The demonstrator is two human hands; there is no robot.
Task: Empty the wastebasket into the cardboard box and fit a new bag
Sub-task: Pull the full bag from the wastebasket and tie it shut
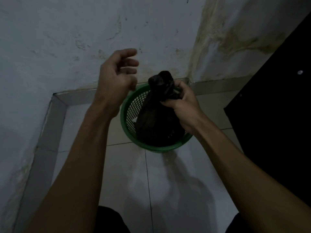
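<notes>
Head view, dim light. Left hand (116, 78) raised above basket's left rim, fingers loosely curled, holding nothing. Green mesh wastebasket (129, 113) on tiled floor (168, 182) near stained wall (84, 31) corner. Black bag (156, 118) inside basket, gathered top sticking above rim. Right hand (183, 101) grips bunched bag neck. Dark panel (277, 115) far right, possibly furniture; too dark to tell.

The floor (168, 179) is laid with pale glossy tiles with thin dark joints, and a tiled skirting runs along the foot of the stained walls. A green mesh wastebasket (129, 113) stands directly on it near the corner. A dark piece of furniture (272, 125) rises at the right edge of the tiles.
</notes>
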